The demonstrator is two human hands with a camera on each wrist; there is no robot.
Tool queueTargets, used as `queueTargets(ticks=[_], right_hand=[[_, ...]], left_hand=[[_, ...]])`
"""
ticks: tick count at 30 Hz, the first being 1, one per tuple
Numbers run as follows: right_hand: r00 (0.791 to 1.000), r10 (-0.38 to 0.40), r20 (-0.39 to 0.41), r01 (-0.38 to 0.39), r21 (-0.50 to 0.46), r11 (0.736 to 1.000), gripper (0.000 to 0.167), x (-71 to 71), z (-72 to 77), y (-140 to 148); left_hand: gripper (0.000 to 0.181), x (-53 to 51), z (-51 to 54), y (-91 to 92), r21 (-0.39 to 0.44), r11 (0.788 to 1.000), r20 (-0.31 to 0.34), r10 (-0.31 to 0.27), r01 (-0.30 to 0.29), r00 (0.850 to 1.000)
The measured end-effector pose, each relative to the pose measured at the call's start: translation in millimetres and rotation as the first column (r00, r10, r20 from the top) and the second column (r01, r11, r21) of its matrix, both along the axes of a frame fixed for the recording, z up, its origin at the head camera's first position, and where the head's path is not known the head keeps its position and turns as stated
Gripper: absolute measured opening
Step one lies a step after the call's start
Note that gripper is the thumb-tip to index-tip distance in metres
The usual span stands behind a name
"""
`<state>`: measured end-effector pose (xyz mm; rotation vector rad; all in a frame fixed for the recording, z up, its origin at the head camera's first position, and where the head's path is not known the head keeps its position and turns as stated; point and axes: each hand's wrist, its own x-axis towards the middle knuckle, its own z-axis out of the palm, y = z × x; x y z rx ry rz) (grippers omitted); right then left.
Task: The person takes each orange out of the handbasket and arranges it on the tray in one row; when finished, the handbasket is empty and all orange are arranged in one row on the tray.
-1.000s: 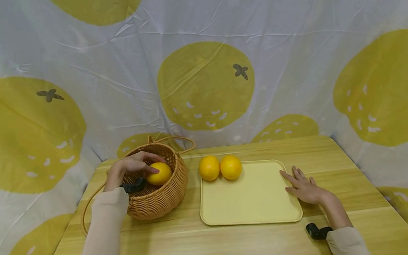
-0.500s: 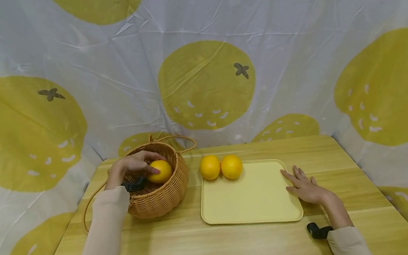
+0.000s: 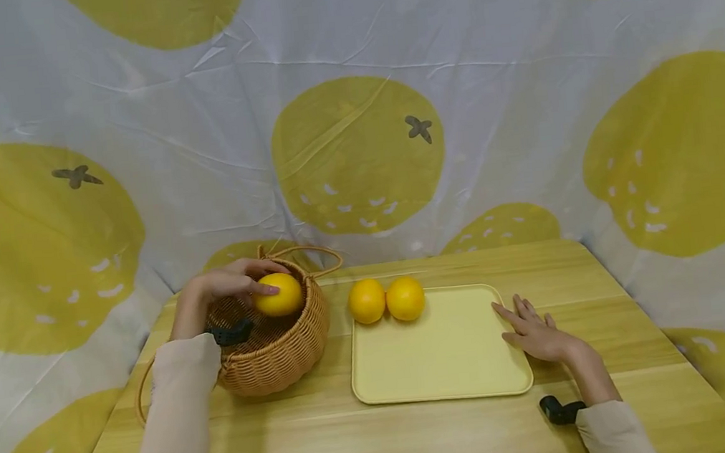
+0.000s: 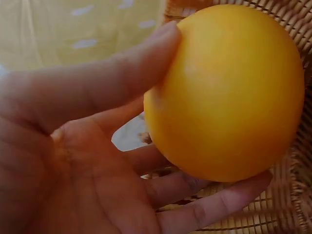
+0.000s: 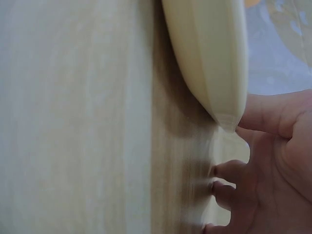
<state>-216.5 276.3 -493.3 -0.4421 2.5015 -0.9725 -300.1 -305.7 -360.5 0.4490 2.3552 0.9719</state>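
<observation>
My left hand (image 3: 228, 280) grips an orange (image 3: 278, 296) at the mouth of the round wicker basket (image 3: 277, 363). In the left wrist view, the thumb presses one side of the orange (image 4: 229, 92) and the fingers curve under it, with woven basket wall behind. My right hand (image 3: 540, 335) lies with its fingers extended at the right edge of a pale yellow tray (image 3: 439, 364). Up close, the right wrist view has the thumb at the tray's rim (image 5: 214, 63) and several fingertips on the tabletop.
Two more oranges, a left one (image 3: 367, 301) and a right one (image 3: 405, 298), sit side by side at the tray's back left corner. The basket's handles (image 3: 313, 249) stick out behind and to the left. A fruit-printed curtain (image 3: 356, 155) hangs behind the wooden table (image 3: 303, 440).
My left hand has raised the orange slightly within the basket's mouth. The right hand stays at the tray's edge. The head view has shifted a little.
</observation>
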Motion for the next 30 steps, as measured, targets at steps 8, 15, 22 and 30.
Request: queueTargets(ticks=[8,15,22,30], right_hand=[[1.0,0.015,-0.015,-0.015,-0.029,0.999,0.07,-1.6,0.7,2],[1.0,0.008,0.001,-0.008,0.01,1.0,0.069,0.5,2.3,0],[1.0,0.007,-0.005,-0.007,0.006,1.0,0.069,0.9,0.7,0],[1.0,0.013,-0.008,-0.013,0.002,1.0,0.069,0.1,2.1,-1]], left_hand=[[0.057,20.3,27.8,1.0,0.052,0.998,-0.157,0.039,-0.031,0.987],[0.056,38.6,33.2,24.1,0.222,0.974,-0.34,0.112,-0.036,0.934],[0.057,55.5,24.0,78.6,0.525,0.838,-0.229,0.308,-0.149,0.923],[0.06,57.9,-5.8,132.1,0.634,0.726,-0.05,0.382,-0.267,0.923]])
